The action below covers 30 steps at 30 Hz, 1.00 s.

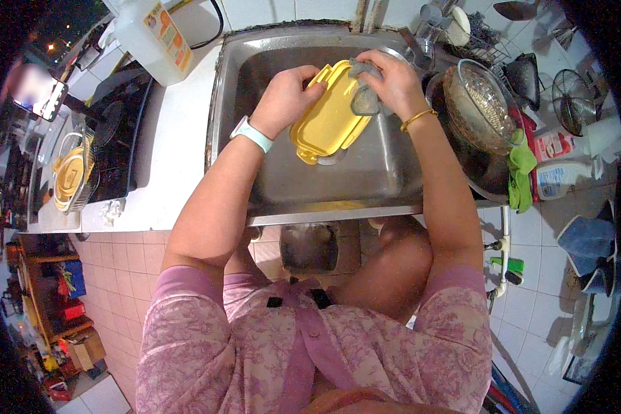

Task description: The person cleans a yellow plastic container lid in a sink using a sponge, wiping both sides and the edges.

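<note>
A yellow plastic container lid [326, 124] with side clips is tilted above a stainless steel sink [290, 189]. My left hand [290, 98] grips its upper left edge, thumb on top. In my right hand [390, 83] is a grey mesh scrubbing cloth [365, 98], pressed on the lid's upper right side. Part of the cloth hangs over that edge. Beneath the lid's lower end, the round sink drain [334, 158] is partly hidden.
Left of the sink, a large plastic jug [155, 41] stands on the white counter [178, 155]. Beyond it are a black cooktop [119, 134] and a glass container with yellow lids [72, 176]. At right, a glass bowl [478, 108] leans near a green cloth [521, 171] and a spray bottle [564, 178].
</note>
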Each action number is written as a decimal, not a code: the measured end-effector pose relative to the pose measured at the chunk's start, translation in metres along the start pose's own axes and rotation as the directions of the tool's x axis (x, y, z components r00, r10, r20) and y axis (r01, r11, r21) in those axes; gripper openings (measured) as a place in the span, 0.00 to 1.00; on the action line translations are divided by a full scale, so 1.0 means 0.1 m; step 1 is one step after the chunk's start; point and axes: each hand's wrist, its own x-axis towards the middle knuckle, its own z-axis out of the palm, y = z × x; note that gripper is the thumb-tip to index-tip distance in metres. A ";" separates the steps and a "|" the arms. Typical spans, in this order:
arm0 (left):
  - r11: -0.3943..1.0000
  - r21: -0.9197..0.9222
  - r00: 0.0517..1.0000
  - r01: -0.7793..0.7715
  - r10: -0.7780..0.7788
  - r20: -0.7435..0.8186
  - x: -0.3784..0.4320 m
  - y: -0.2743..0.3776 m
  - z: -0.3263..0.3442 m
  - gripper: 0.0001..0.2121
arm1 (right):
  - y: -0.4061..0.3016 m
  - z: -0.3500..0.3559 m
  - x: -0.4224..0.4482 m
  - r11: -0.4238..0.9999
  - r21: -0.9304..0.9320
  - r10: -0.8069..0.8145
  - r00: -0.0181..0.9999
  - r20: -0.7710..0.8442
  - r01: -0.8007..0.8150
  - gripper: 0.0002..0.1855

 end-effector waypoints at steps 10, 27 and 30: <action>0.998 0.061 0.988 0.017 -0.007 -0.156 0.02 -0.07 0.04 0.07 | 0.43 0.26 -0.05 0.539 0.769 0.247 0.938 0.244 -0.342 0.16; 0.991 0.069 0.982 -0.115 0.124 -0.146 -0.04 0.03 0.04 0.10 | -0.19 0.26 -0.04 0.201 0.732 0.257 0.756 0.602 -0.651 0.16; 0.980 0.118 0.970 -0.157 0.176 -0.170 -0.02 -0.02 0.04 0.09 | -0.14 0.29 -0.06 0.484 0.700 0.149 0.838 0.525 -0.524 0.16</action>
